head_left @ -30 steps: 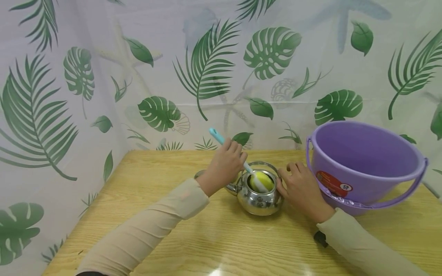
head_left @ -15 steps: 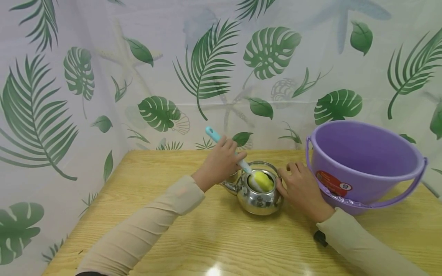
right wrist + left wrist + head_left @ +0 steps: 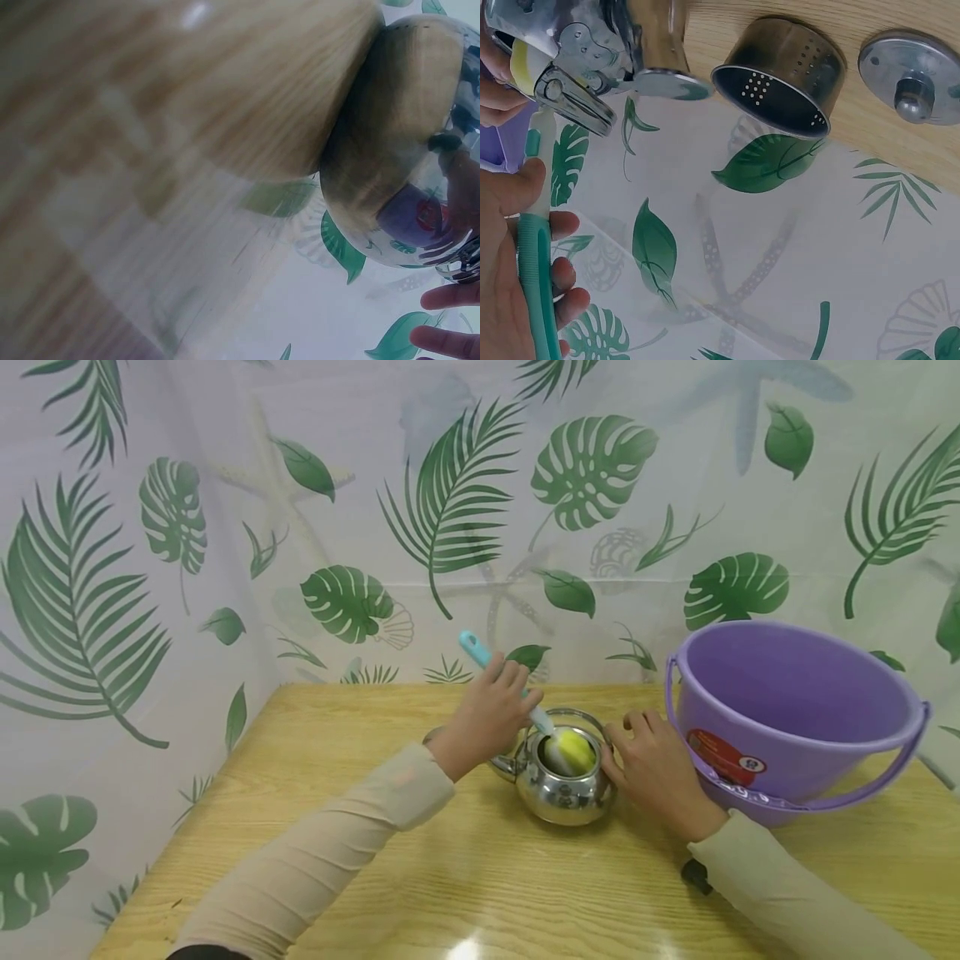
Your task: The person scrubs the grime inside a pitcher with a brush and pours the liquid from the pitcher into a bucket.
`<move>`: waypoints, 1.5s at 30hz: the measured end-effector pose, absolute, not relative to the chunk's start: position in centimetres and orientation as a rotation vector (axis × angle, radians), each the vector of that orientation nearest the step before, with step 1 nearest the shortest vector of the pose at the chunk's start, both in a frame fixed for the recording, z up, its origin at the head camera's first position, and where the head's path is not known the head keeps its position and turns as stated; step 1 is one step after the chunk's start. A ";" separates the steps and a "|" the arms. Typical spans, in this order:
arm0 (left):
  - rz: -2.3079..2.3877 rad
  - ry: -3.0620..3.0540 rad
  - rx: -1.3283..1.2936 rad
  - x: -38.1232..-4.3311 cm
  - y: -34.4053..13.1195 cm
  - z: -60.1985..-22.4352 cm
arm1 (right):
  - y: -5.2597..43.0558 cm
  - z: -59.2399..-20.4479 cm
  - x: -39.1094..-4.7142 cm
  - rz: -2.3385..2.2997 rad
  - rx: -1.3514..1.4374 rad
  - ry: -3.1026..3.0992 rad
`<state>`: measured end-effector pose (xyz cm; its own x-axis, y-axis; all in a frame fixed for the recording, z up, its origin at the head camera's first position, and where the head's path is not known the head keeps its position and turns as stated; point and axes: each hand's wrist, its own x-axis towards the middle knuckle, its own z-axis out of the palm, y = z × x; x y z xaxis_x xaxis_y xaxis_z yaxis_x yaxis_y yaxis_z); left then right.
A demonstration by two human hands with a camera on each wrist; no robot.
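Observation:
A turquoise-and-white handled sponge brush slants down into a steel teapot (image 3: pixel 566 802). My left hand (image 3: pixel 487 714) grips its handle (image 3: pixel 536 277), fingers wrapped round it in the left wrist view. The yellow sponge head (image 3: pixel 573 750) sits inside the pot's open mouth, its lower part hidden by the rim. At the pot's right side my right hand (image 3: pixel 652 768) holds it near the rim and handle mount, the thumb toward the front. The right wrist view catches the pot's shiny belly (image 3: pixel 397 135) and some of my fingers (image 3: pixel 446 341) by its edge.
A purple bucket (image 3: pixel 795 693) stands just right of my right hand, its handle hanging in front. In the left wrist view, a perforated steel strainer (image 3: pixel 780 75) and a knobbed lid (image 3: pixel 911 75) lie beside the pot. A leaf-patterned sheet (image 3: pixel 480 527) hangs behind the wooden table (image 3: pixel 360 877).
My left hand swung slightly left with the brush, then back right, and the sponge shifted inside the teapot. The right hand and the pot have stayed in place.

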<state>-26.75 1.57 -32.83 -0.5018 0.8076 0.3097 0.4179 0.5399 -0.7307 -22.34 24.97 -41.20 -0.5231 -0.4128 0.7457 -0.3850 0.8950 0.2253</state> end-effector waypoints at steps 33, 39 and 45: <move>0.685 -2.009 -1.262 -28.5 1.3 -32.6 | 25.0 -41.2 -22.4 -0.060 0.557 -2.192; 0.676 -2.046 -1.336 -28.9 1.7 -32.0 | 25.0 -41.3 -22.4 -0.068 0.563 -2.176; 0.704 -2.048 -1.400 -29.5 1.9 -31.4 | 25.0 -41.2 -22.5 -0.075 0.564 -2.174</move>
<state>-29.48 1.92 -31.36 -0.3016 0.9415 0.1506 0.6501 0.3186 -0.6899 -22.50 25.03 -41.18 -0.5236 -0.4208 0.7408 -0.3685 0.8958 0.2484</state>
